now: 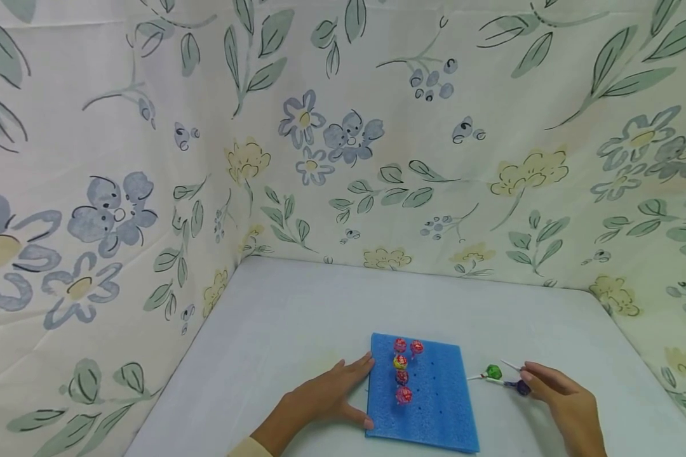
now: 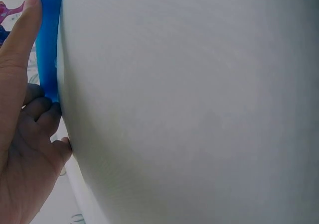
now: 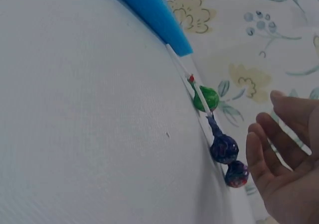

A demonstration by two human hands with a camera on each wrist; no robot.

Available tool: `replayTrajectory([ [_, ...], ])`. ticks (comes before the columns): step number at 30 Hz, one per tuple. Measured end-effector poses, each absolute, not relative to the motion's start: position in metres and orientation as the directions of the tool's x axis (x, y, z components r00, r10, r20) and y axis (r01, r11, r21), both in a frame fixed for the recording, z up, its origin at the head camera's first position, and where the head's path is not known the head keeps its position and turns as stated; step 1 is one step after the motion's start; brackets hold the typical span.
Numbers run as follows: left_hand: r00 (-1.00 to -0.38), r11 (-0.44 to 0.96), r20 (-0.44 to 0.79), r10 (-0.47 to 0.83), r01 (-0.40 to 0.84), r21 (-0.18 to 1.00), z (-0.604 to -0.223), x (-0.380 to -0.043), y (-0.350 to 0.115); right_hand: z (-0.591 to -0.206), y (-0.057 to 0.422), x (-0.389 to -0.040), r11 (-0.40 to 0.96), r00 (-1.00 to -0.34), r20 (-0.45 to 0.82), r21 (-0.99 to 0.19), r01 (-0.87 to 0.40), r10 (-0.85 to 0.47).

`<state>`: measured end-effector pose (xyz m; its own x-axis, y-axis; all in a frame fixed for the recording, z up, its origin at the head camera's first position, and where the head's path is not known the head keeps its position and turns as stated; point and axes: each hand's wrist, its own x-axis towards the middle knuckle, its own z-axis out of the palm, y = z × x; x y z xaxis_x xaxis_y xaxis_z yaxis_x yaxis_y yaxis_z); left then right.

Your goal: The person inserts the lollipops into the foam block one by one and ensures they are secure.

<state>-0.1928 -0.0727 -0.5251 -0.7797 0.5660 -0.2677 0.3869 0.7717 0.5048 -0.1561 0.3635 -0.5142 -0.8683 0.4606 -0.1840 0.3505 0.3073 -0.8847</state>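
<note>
A blue foam board [image 1: 425,412] with small dark holes lies flat on the table. Several wrapped lollipops [image 1: 403,395], red, pink and yellow, stand in it, mostly in one column. My left hand [image 1: 331,393] rests against the board's left edge, thumb and fingers spread apart along it. To the right of the board lie a green lollipop [image 3: 206,99], a dark blue one [image 3: 224,149] and a purple-red one [image 3: 237,174], partly hidden. My right hand [image 1: 568,403] is beside them; its wrist view shows loosely bent fingers [image 3: 279,139] apart from the lollipops.
The white table [image 1: 297,304] is enclosed by floral cloth [image 1: 406,209] at the back and both sides. A white stick [image 1: 511,365] points out by the right fingertips. The loose lollipops lie close together, their sticks toward the board.
</note>
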Motion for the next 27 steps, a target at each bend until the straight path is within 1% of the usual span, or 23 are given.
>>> replayTrajectory([
  [7,-0.779,0.77,-0.264,0.569,0.392,0.504,-0.525,-0.193,-0.073,-0.518,0.374,-0.158,0.322,-0.837,-0.251,-0.839,0.439,0.487],
  [11,-0.777,0.768,-0.266,0.57,0.388,0.51,-0.526,-0.193,-0.073,-0.522,0.377,-0.159,0.332,-0.828,-0.271,-0.821,0.466,0.492],
  [18,-0.774,0.769,-0.261,0.576,0.406,0.494,-0.526,-0.194,-0.072,-0.529,0.379,-0.162,0.352,-0.833,-0.262,-0.814,0.462,0.487],
  [27,-0.779,0.772,-0.266,0.568,0.393,0.499,-0.526,-0.194,-0.072,-0.534,0.382,-0.162,0.427,-0.855,-0.251,-0.781,0.456,0.454],
])
